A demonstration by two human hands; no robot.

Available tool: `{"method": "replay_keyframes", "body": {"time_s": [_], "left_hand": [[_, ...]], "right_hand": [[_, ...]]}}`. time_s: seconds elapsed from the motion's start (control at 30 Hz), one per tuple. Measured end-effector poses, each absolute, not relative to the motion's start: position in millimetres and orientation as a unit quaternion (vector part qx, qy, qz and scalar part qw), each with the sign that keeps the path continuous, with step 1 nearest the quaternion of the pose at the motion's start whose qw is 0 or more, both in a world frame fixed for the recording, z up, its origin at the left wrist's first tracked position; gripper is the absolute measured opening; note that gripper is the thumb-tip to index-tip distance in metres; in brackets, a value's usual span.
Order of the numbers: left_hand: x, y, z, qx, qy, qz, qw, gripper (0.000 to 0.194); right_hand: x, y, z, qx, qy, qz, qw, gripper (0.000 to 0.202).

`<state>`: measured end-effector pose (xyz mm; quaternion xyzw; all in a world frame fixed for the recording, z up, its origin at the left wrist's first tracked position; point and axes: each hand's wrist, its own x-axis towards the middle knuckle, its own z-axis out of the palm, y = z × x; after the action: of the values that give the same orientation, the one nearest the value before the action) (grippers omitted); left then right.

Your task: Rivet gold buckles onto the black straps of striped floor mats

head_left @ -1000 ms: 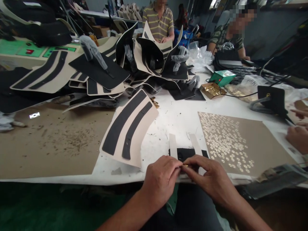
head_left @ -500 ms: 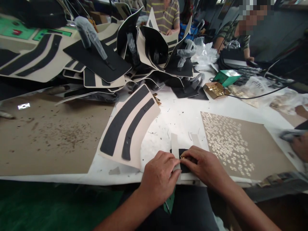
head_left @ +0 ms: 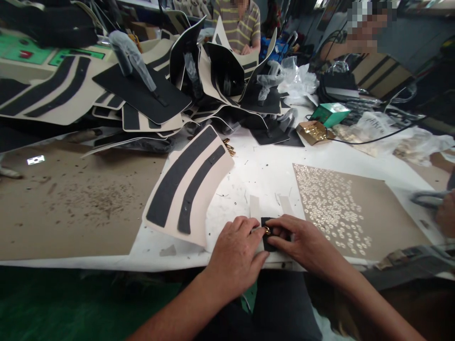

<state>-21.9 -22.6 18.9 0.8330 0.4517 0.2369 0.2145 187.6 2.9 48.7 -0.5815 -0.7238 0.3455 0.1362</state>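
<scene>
At the table's near edge, a small black piece (head_left: pixel 269 245) lies beneath my fingertips, with beige strips (head_left: pixel 285 204) showing just beyond. My left hand (head_left: pixel 239 246) is closed over its left side, index fingertip against a small gold metal fitting (head_left: pixel 267 231). My right hand (head_left: pixel 302 237) pinches that fitting from the right between thumb and fingers. How it sits on the black piece is partly hidden by the fingers. To the left of my hands rests a curved beige panel (head_left: pixel 212 189) with two black bands.
Gold rings cover a brown board (head_left: pixel 391 208) on the right. Behind it stand an open box of gold parts (head_left: pixel 314 131) and a green box (head_left: pixel 330 114). Black and beige panels (head_left: pixel 142 94) pile up at the back. Co-workers sit across the table and at right.
The gold fitting shows more clearly between my fingertips, and both hands have shifted only slightly. At the back right, a striped panel has come up in front of a co-worker.
</scene>
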Motion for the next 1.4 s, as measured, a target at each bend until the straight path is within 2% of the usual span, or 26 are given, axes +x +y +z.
{"method": "replay_keyframes", "body": {"time_s": [0.3,0.57,0.67,0.8,0.93,1.0,1.07,1.13,1.23,1.3,1.33,1.4], "left_hand": [[-24,-14,31,0.864,0.427,0.189,0.188,0.042],[-24,-13,24,0.861,0.415,0.219,0.195,0.047],[-24,-13,22,0.862,0.408,0.225,0.197,0.046],[-23,-10,18,0.857,0.404,0.244,0.205,0.045],[-24,-22,20,0.828,0.415,0.321,0.197,0.044],[-30,-37,29,0.813,0.402,0.383,0.172,0.037],[-44,-55,41,0.787,0.415,0.443,0.114,0.037],[-64,-71,53,0.735,0.474,0.484,0.027,0.049],[-95,-78,62,0.617,0.592,0.516,-0.05,0.081],[-110,-70,60,0.548,0.651,0.525,-0.004,0.095],[-114,-63,57,0.525,0.669,0.524,0.041,0.096],[-119,-49,49,0.52,0.669,0.515,0.13,0.083]], "right_hand": [[190,2,37,-0.566,-0.752,0.299,0.16,0.016],[191,-2,29,-0.559,-0.774,0.258,0.148,0.02],[188,-2,36,-0.554,-0.792,0.231,0.113,0.022],[179,4,53,-0.536,-0.826,0.171,0.016,0.021],[174,8,62,-0.519,-0.842,0.147,-0.022,0.021],[176,5,58,-0.529,-0.835,0.151,0.003,0.022],[181,-1,49,-0.544,-0.819,0.173,0.063,0.02],[186,-11,39,-0.555,-0.795,0.198,0.144,0.026],[188,-33,30,-0.558,-0.752,0.229,0.265,0.036],[183,-48,32,-0.549,-0.721,0.252,0.34,0.03],[178,-55,35,-0.545,-0.705,0.262,0.371,0.027],[168,-65,46,-0.537,-0.679,0.281,0.414,0.026]]}}
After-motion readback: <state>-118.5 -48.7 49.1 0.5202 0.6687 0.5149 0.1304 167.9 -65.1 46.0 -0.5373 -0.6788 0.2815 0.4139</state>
